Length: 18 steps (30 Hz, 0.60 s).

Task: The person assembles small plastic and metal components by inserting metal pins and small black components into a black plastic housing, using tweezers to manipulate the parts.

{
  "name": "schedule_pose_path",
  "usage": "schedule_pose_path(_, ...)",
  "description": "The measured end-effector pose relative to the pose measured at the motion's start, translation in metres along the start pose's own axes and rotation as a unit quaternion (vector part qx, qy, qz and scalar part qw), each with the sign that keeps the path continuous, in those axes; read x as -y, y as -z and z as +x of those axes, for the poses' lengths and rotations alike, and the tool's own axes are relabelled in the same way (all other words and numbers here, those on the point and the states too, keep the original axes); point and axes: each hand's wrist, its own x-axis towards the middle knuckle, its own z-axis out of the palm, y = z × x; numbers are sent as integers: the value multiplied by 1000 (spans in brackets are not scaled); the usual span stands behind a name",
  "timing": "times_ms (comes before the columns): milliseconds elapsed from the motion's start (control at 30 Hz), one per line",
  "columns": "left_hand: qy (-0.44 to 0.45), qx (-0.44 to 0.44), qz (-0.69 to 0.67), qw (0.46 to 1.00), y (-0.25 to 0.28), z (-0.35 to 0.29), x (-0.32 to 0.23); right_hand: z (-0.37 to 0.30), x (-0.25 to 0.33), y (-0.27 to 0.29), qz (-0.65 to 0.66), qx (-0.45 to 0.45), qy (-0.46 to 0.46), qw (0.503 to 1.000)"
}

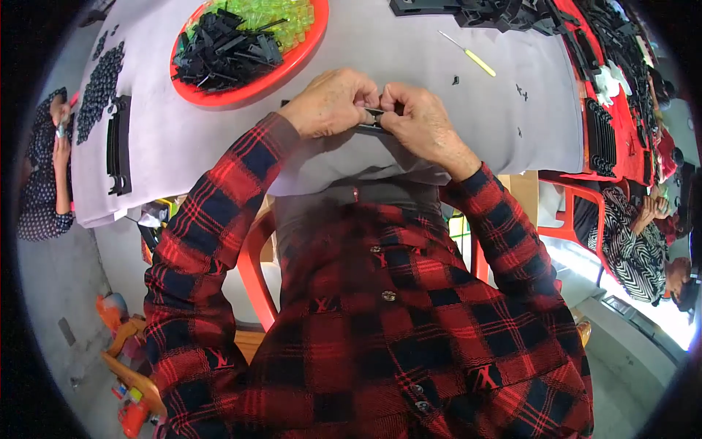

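At the near edge of the cloth-covered table, a black plastic part [374, 129] is held between my two hands, long and narrow as far as it shows. My left hand [329, 102] has its thumb and fingers pinched on it from the left. From the right, my right hand [423, 121] pinches the same part, its fingertips almost meeting the left ones. Most of the part is hidden behind the fingers. Beyond my left hand stands a red tray [319, 33] with dark plastic pieces [227, 55] and translucent yellow-green pieces [292, 22].
A screwdriver [479, 61] with a yellow handle lies to the right, near small black bits [521, 92]. Leftward are many round black pieces [102, 84] and a long black assembly [119, 146]. Stacked black parts [601, 139] fill the right side. Other people sit at both sides.
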Motion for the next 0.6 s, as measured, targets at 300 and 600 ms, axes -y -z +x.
schedule_pose_path(300,5,16,18,1000,4,-3,-5,-1,1,-1,9,13,-19,1000)
schedule_pose_path(600,-4,-2,20,1000,2,-4,-7,0,-1,4,22,23,-19,999)
